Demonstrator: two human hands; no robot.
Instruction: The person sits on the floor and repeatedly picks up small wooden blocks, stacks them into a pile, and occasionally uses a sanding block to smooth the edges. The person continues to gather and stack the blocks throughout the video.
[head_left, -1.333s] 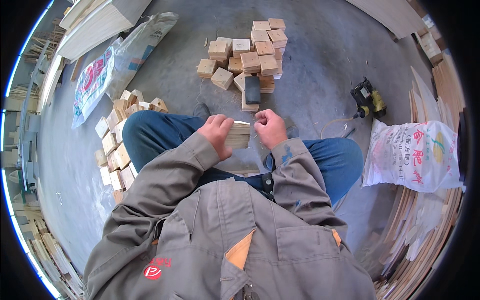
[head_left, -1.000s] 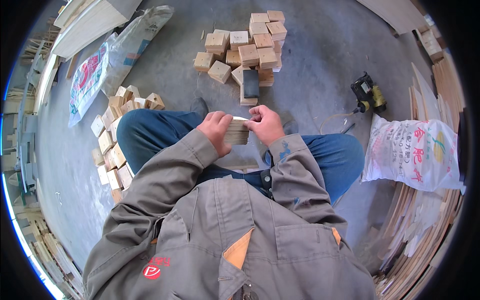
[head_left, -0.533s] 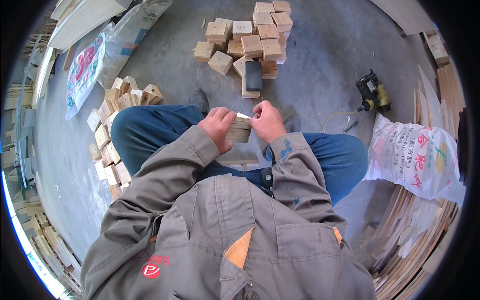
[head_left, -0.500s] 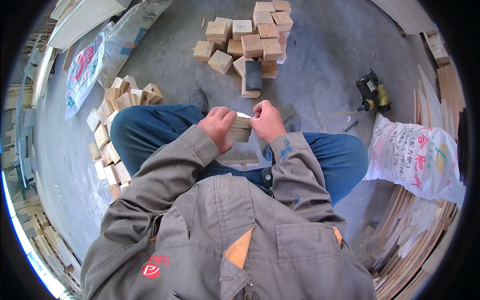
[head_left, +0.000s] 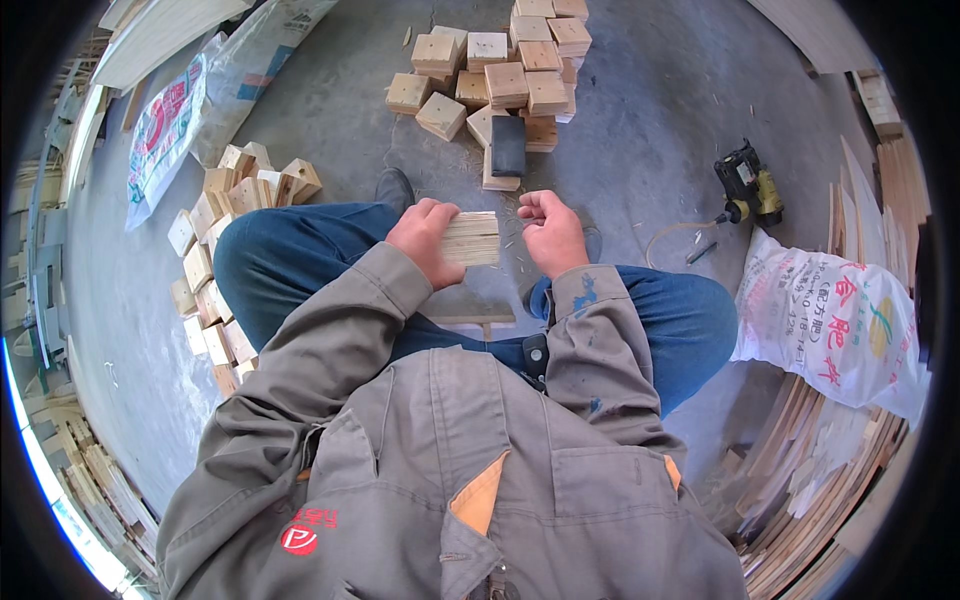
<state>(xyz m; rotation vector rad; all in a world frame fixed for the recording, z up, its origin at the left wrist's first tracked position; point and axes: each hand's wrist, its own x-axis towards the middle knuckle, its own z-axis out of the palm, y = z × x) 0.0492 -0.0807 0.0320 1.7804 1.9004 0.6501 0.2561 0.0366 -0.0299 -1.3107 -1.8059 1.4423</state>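
Observation:
A pale wooden block (head_left: 471, 240) with a layered plywood edge hangs between my knees. My left hand (head_left: 428, 243) grips it from the left side, fingers over the top and thumb beneath. Just right of the block and apart from it is my right hand (head_left: 553, 234), its fingers curled in toward the thumb. Whether a small piece sits in that pinch I cannot make out. Beyond my hands, a black rectangular object (head_left: 508, 146) rests on the near end of a group of wooden blocks (head_left: 506, 86).
More wooden blocks (head_left: 205, 262) are piled beside my left knee. To the right, a black and yellow power tool (head_left: 747, 184) with a hose lies on the floor near a white printed sack (head_left: 828, 315). Wood strips (head_left: 815, 480) are stacked below the sack. Another sack (head_left: 175, 130) lies far left.
My right hand has come off the block and moved right. The block, still in my left hand, has turned so its layered edge shows more.

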